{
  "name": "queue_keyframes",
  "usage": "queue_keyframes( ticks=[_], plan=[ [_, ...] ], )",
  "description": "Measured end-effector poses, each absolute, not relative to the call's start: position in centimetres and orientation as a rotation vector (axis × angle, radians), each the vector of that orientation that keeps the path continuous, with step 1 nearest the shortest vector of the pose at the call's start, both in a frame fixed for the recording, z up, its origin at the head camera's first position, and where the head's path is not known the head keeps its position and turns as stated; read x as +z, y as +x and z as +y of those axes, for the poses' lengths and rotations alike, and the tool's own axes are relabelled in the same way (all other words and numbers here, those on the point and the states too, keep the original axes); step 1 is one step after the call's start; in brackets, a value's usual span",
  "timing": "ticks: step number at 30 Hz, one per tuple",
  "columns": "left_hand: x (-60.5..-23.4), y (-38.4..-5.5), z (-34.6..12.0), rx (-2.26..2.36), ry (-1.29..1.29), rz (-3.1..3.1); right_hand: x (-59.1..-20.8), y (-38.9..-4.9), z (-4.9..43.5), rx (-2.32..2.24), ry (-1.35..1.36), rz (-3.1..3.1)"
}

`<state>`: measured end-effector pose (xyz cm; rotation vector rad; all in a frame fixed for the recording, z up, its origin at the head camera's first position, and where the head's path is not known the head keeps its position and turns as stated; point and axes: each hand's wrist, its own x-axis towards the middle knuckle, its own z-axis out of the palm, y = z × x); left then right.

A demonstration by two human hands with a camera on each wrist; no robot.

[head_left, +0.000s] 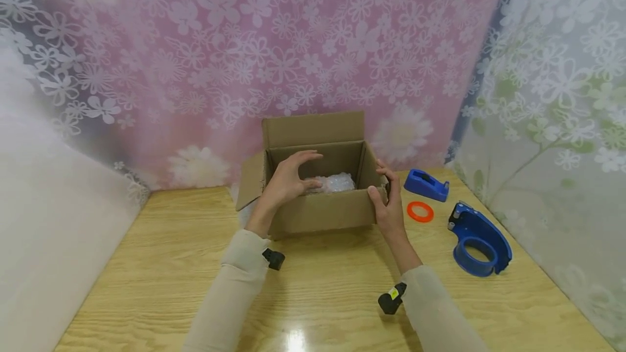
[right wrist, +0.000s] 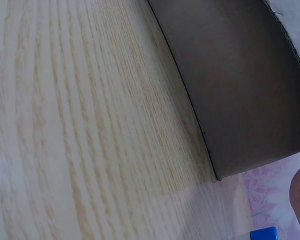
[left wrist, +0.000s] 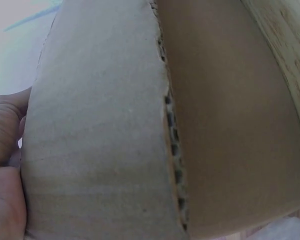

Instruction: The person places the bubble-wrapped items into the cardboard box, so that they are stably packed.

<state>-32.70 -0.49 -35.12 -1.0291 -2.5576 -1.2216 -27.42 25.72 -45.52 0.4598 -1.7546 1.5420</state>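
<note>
An opened cardboard box [head_left: 323,215] stands on the wooden table against the patterned backdrop. Inside it lies an item in clear bubble wrap [head_left: 340,182]. My left hand [head_left: 286,179] reaches over the front rim with fingers and thumb spread apart, the thumb beside the bubble wrap; whether it touches is unclear. My right hand [head_left: 389,208] grips the box's front right corner, thumb at the front and fingers along the right side. In the left wrist view, part of the left hand [left wrist: 5,145] shows beyond a cardboard flap [left wrist: 100,120] with a ragged corrugated edge.
Right of the box are a blue tape dispenser [head_left: 426,184], an orange ring [head_left: 420,212] and a larger blue tape holder [head_left: 478,240]. The box's back flap [head_left: 314,130] stands up and its left flap [head_left: 250,181] sticks outward. Walls rise along both table sides.
</note>
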Motion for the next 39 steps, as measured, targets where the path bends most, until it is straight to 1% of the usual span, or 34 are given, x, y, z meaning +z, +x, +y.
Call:
queue_keyframes(
  ticks=[6,11,15,18,20,24,28,34,39],
  plan=[
    [-35.3,-32.5,-0.2,-1.332,-0.970,-2.531,-46.0,-26.8,26.2,1.551,0.424,-1.768],
    [-34.1,-32.3,-0.9,-1.408,-0.965,-2.454,-45.9,-26.6,26.7,1.541,0.396,-1.749],
    [-32.1,-31.2,-3.7,-1.445,-0.966,-2.381,-45.6,-26.5,26.8,1.541,0.401,-1.760],
    [-31.2,-30.7,-6.4,-1.527,-0.875,-2.365,-45.3,-26.6,27.0,1.539,0.406,-1.756],
    [-31.4,-30.9,-8.3,-1.567,-0.778,-2.404,-45.3,-26.7,27.2,1.536,0.406,-1.742],
    [-33.3,-31.5,-11.5,-1.620,-0.582,-2.535,-45.2,-26.8,27.5,1.536,0.409,-1.727],
    [-36.4,-32.3,-13.9,-1.724,-0.411,-2.599,-45.2,-26.9,27.5,1.534,0.433,-1.732],
    [-41.0,-33.8,-16.0,-1.882,-0.262,-2.559,-45.1,-26.9,27.4,1.528,0.449,-1.733],
    [-42.9,-34.2,-16.9,-1.962,-0.181,-2.559,-44.6,-27.0,27.4,1.520,0.444,-1.756]
  ],
)
